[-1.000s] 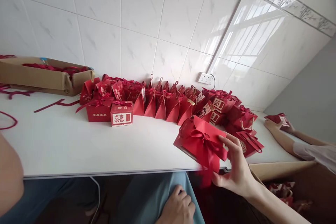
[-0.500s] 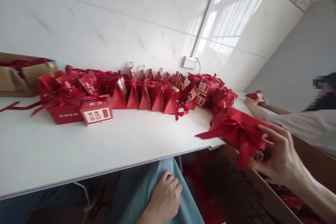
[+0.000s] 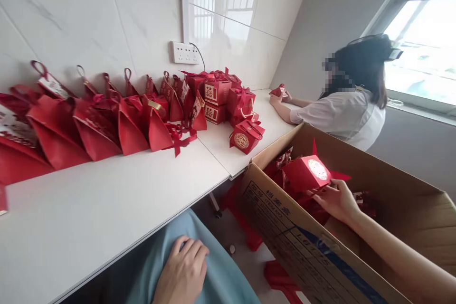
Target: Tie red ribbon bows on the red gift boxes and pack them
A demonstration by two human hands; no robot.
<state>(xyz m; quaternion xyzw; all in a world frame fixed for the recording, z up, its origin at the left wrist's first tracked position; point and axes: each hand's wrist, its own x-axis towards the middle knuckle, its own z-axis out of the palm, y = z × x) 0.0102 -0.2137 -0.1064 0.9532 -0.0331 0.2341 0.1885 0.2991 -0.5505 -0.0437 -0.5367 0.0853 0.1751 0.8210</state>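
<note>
My right hand [image 3: 337,199] reaches into a cardboard carton [image 3: 395,171] and grips a red gift box [image 3: 302,173] by its near end. A shiny round label shows on the box's upturned face, and red ribbon sticks out behind it. More red boxes, partly hidden, lie beneath it in the carton. On my blue-clothed thigh rests my left hand [image 3: 183,266], its fingers curled in with no object in them. Nearest to the carton on the white table stands a single red gift box [image 3: 247,136] with a round gold label.
Red triangular gift bags [image 3: 96,126] line the white table [image 3: 149,194] along the wall. Stacked red boxes [image 3: 216,92] stand near a socket strip [image 3: 185,52]. Beyond the carton, a person in a white shirt [image 3: 342,114] holds a small red box [image 3: 279,91]. Red stools are below.
My view has swung right. My right hand has moved the red gift box from near the table edge over the carton, and its round label now shows. The left hand stays on my thigh.
</note>
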